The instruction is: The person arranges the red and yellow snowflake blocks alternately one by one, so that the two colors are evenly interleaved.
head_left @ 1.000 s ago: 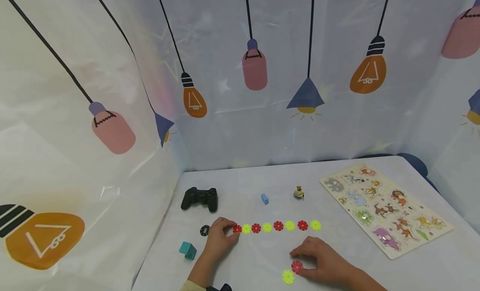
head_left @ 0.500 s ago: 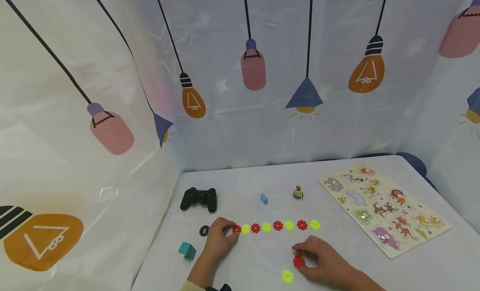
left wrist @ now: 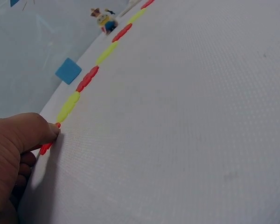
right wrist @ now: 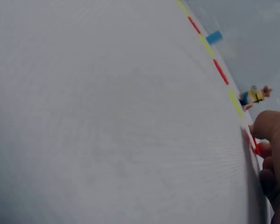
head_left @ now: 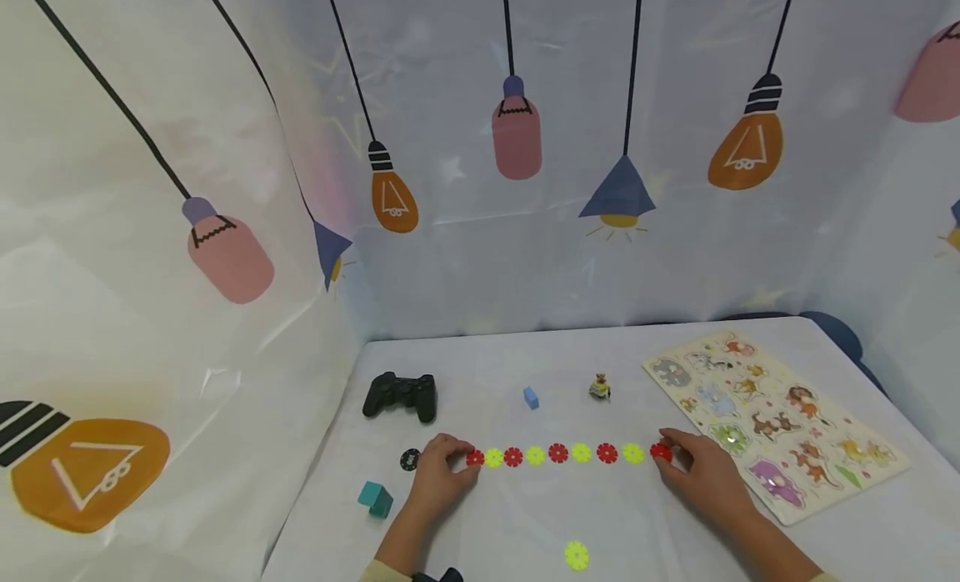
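Moved since earlier frame: right hand [head_left: 701, 474] carries red flower disc [head_left: 661, 452] from table's near edge to right end of disc row [head_left: 558, 454], pinching it. Left hand [head_left: 438, 474] pinches row's left-end red disc [head_left: 474, 458]. Step: seating disc. Next: fetch yellow disc [head_left: 576, 554] at near edge.

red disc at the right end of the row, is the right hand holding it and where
Yes. The right hand pinches the red disc by its right edge, at the right end of the row. The left hand holds the leftmost red disc by its left edge.
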`<state>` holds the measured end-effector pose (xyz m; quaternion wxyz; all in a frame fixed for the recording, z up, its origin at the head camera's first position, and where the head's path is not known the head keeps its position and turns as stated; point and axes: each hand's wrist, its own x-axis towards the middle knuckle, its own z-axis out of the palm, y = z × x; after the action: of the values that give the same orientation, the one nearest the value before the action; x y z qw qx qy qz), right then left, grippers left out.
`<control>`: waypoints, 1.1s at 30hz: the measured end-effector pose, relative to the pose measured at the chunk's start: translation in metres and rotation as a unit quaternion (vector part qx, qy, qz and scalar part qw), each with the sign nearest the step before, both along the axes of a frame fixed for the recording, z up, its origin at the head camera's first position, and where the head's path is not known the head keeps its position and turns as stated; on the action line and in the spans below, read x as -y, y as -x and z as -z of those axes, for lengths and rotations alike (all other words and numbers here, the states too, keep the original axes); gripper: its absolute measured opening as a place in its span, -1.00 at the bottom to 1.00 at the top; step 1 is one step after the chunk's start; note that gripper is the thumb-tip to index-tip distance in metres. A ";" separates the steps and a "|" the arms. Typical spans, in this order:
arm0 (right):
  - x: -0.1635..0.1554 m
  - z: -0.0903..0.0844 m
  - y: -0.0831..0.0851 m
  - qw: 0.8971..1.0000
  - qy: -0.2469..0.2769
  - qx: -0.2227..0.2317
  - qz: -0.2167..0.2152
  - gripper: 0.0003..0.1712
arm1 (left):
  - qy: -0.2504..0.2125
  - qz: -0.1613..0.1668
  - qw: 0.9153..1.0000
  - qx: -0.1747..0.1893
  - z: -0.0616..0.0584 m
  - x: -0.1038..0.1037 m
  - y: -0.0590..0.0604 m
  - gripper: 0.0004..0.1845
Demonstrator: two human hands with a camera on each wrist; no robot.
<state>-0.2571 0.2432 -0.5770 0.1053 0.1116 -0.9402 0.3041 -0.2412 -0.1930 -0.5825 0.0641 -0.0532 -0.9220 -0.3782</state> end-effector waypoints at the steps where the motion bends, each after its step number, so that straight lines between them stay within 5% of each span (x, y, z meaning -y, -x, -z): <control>1: 0.000 0.001 0.000 1.000 -0.003 0.000 0.004 -0.50 | 0.000 0.001 1.000 -0.001 0.000 0.000 0.000 -0.74; 10: 0.001 0.003 0.001 1.000 0.001 -0.013 0.000 -0.53 | -0.004 -0.001 1.000 0.004 -0.004 -0.002 -0.002 -0.74; 15: 0.016 -0.007 -0.016 0.999 0.039 -0.018 -0.005 -0.53 | -0.002 0.003 1.000 0.001 -0.005 -0.002 -0.002 -0.75; 19: 0.049 -0.014 -0.044 0.988 0.071 0.033 -0.135 -0.52 | -0.001 0.003 1.000 0.001 -0.005 -0.002 -0.002 -0.75; 24: 0.079 -0.008 -0.066 0.944 0.069 0.140 -0.291 -0.45 | -0.005 0.004 1.000 0.001 -0.005 -0.002 -0.001 -0.75; 28: 0.087 0.001 -0.068 0.934 0.075 0.114 -0.330 -0.52 | -0.002 0.005 1.000 -0.002 -0.004 -0.002 0.000 -0.75; 33: 0.093 0.007 -0.065 0.933 0.052 0.112 -0.337 -0.59 | -0.003 0.006 1.000 -0.005 -0.005 -0.001 -0.003 -0.76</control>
<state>-0.1920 0.1501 -0.5838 -0.1038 0.3817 -0.8359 0.3805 -0.2386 -0.1916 -0.5777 0.0665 -0.0609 -0.9201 -0.3812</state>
